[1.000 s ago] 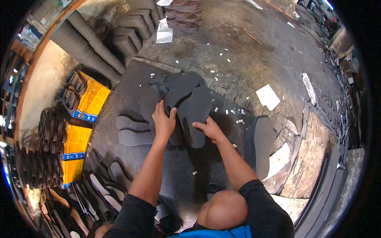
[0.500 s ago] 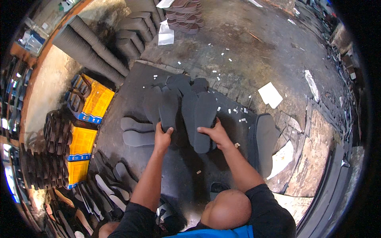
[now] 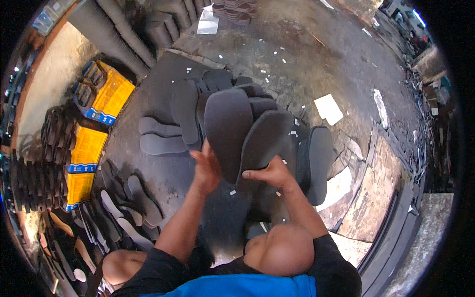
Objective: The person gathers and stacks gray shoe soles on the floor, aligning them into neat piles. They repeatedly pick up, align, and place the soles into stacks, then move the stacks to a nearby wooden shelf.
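Note:
My right hand (image 3: 273, 174) grips dark grey shoe soles (image 3: 267, 133) at their lower end, its thumb pressed on the near face and its fingers hidden behind. Another large sole (image 3: 228, 128) stands tilted up beside it, lower ends together. At that sole's left edge is my left hand (image 3: 207, 171), slightly blurred, fingers apart and not wrapped round anything. More soles (image 3: 184, 109) lie just beyond it on the dark mat. Two lighter grey soles (image 3: 163, 144) lie flat at the left.
Yellow and blue crates (image 3: 111, 94) stand at the left near stacked dark soles (image 3: 44, 173). Loose soles (image 3: 141, 198) are spread at the lower left. An upright stack of soles (image 3: 320, 163) stands at the right. White paper (image 3: 329, 109) and scraps litter the floor.
The soles in my right hand have come up and nearer, tilted and fanned apart. My left hand has let go of its soles, left on the mat, and shifted right toward the raised ones.

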`<state>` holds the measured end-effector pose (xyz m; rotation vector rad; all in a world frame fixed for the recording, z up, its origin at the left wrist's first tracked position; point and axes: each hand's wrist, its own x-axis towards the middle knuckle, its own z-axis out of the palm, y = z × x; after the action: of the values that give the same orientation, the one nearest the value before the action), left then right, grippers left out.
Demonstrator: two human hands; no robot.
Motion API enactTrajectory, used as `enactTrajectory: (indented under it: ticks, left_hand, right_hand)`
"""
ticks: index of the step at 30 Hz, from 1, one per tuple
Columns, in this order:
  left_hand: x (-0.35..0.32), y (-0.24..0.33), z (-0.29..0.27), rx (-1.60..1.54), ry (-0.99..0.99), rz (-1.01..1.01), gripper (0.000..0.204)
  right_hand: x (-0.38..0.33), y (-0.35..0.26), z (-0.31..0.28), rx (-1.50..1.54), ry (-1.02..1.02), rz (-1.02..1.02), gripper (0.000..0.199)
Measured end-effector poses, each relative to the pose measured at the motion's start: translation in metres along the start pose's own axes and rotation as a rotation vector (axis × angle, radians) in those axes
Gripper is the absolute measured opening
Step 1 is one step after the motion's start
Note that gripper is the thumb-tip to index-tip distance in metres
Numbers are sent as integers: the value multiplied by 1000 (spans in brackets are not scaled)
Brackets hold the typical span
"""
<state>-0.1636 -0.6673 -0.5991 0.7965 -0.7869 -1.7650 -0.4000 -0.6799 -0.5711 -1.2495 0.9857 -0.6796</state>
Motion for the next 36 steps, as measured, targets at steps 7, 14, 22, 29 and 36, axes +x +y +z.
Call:
enactTrajectory:
  ticks: [7, 14, 22, 29, 36]
  left_hand:
    - [-2, 16, 22, 707, -237, -54, 151]
    - [-11, -3, 30, 579, -199, 34, 151]
    - [-19, -34, 21, 700, -161, 183, 139]
    - [-20, -52, -14, 953, -353, 39, 118]
    - [-8, 9, -92, 900, 533, 230, 71]
  right_hand:
    - [-15, 39, 13, -185, 76, -294, 123]
    - [-15, 71, 23, -65, 188, -333, 127]
    - [-27, 98, 26, -244, 173, -429, 118]
    - [-39, 69, 26, -544, 187, -353, 97]
    - [-48, 59, 38, -1218, 285, 196, 97]
